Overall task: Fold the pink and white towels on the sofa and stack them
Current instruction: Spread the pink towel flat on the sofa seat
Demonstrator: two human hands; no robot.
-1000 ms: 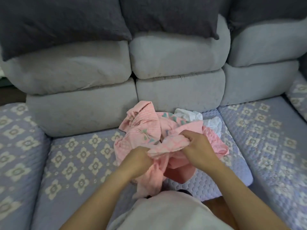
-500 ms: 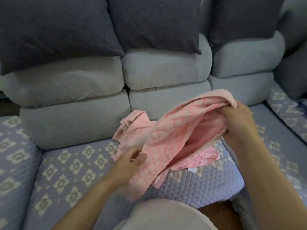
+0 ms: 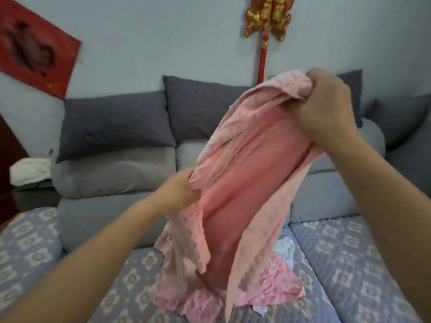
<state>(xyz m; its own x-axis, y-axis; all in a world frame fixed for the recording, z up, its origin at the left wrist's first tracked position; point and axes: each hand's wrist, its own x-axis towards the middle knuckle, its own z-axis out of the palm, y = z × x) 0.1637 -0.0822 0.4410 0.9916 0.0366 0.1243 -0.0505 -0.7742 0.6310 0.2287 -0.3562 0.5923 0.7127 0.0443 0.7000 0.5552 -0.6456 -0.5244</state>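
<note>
A pink towel [image 3: 245,173] with a pale check pattern hangs lifted above the sofa seat [image 3: 116,276]. My right hand [image 3: 326,110] grips its bunched top edge high at the right. My left hand [image 3: 179,190] pinches its left edge lower down. The towel's lower end drapes onto a pile of more pink towels [image 3: 275,285] on the seat. A white towel [image 3: 285,250] peeks out behind that pile, mostly hidden.
Dark grey pillows [image 3: 112,124] lean on the grey back cushions [image 3: 112,178]. A pale cloth [image 3: 30,171] lies beyond the sofa's left end. A red poster [image 3: 35,45] and a red-gold ornament [image 3: 268,17] hang on the wall.
Both hands have raised the pink towel well above the pile, the right hand going higher. The view has tilted up, so the wall now shows.
</note>
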